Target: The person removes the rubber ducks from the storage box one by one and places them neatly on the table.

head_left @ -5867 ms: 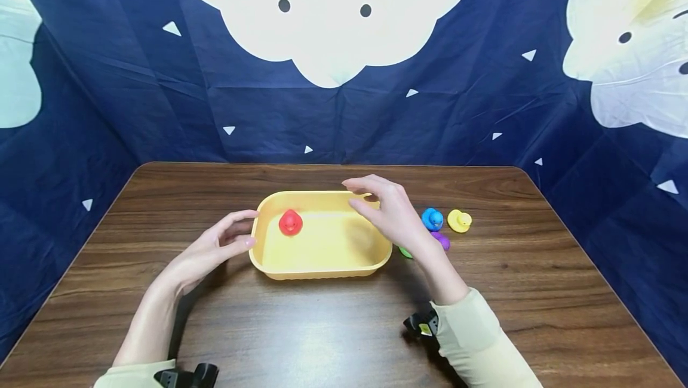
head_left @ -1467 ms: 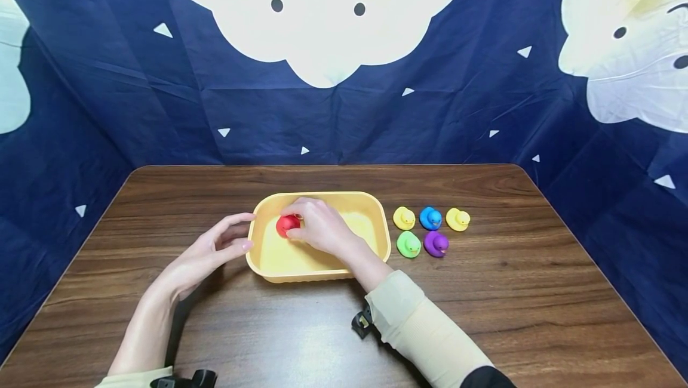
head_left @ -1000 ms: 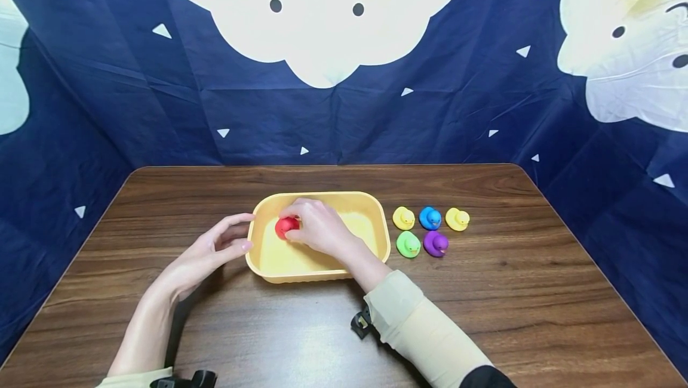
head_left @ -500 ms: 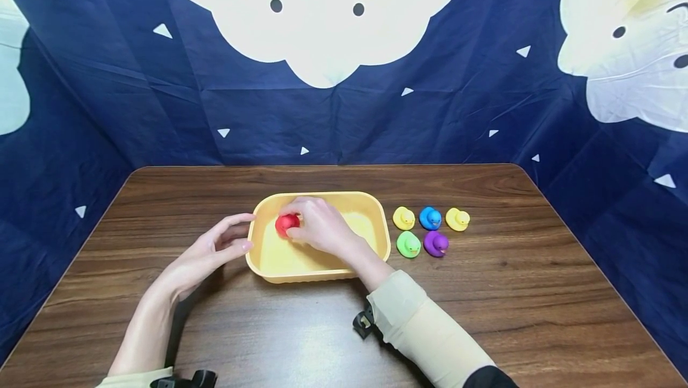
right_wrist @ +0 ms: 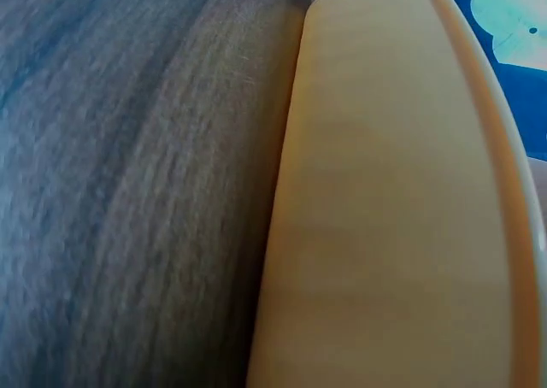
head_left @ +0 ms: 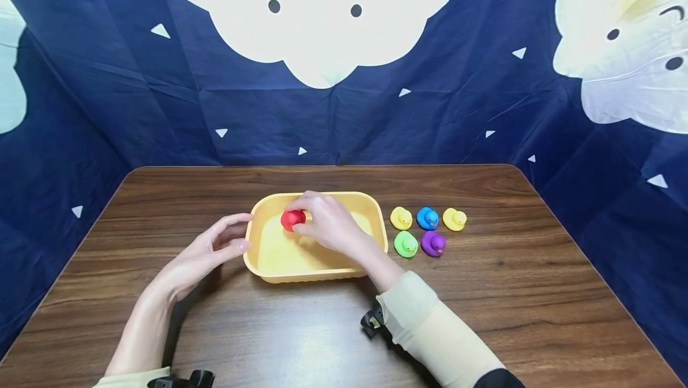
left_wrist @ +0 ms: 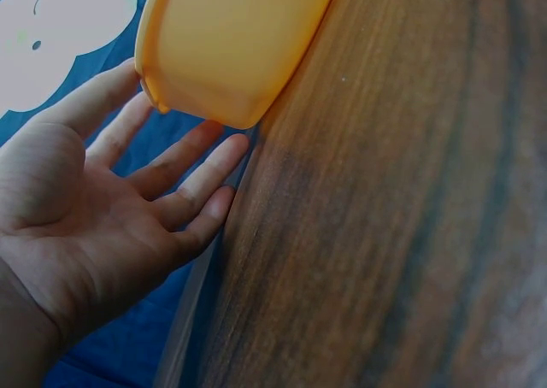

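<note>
In the head view a pale yellow plastic tub (head_left: pixel 301 277) stands on the wooden table. Inside its left half, my right hand (head_left: pixel 332 222) pinches a red rubber duck (head_left: pixel 292 220) between thumb and fingers. My left hand (head_left: pixel 206 252) rests at the tub's left end, thumb and a fingertip at the rim. The left wrist view shows that left hand (left_wrist: pixel 111 183) with its fingers spread, relaxed against the end of the tub (left_wrist: pixel 218 93). Only the tub's long side wall (right_wrist: pixel 393 191) fills the right wrist view; the duck is hidden there.
Right of the tub sit several rubber ducks: a yellow one (head_left: pixel 401 218), a blue one (head_left: pixel 427 218), another yellow one (head_left: pixel 454 219), a green one (head_left: pixel 405 244) and a purple one (head_left: pixel 433 243). A dark blue cloth (head_left: pixel 258 119) with clouds hangs behind the table (head_left: pixel 510 292).
Earlier the right hand hovered over the tub's right end; then it gripped the red duck. In the last half second hand and duck have shifted slightly up and right. The left hand stays put.
</note>
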A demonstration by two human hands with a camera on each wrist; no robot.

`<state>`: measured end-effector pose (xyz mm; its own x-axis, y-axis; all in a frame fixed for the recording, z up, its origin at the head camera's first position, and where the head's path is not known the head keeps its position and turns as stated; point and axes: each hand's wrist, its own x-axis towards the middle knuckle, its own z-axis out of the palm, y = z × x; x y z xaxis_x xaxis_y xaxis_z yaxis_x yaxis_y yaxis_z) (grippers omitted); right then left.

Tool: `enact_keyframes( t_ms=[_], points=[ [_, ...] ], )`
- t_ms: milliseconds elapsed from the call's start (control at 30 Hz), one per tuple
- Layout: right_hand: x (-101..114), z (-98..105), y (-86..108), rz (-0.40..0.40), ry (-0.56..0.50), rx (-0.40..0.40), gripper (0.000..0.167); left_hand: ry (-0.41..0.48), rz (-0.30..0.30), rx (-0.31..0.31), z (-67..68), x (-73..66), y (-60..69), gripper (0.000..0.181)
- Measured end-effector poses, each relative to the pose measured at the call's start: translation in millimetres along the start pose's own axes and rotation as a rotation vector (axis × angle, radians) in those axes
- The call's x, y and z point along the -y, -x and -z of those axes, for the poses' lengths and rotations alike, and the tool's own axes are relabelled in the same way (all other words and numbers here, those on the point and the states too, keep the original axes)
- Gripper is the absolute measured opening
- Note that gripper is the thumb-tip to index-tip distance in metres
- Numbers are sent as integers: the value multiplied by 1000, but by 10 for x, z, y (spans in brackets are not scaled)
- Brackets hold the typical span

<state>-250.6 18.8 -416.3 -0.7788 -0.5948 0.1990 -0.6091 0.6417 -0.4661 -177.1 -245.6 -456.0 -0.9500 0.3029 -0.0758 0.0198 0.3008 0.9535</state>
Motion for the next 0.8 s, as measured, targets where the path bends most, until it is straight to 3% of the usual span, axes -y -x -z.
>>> enact_keyframes(
  t_ms=[433,800],
  points=[
    [-14,128,151,-6,-24,-53,29,-8,7,-1,10,-8,-5,56],
    [-38,232,280,41,-41,-110,33,-10,6,-2,13,-3,-6,56]
  ],
)
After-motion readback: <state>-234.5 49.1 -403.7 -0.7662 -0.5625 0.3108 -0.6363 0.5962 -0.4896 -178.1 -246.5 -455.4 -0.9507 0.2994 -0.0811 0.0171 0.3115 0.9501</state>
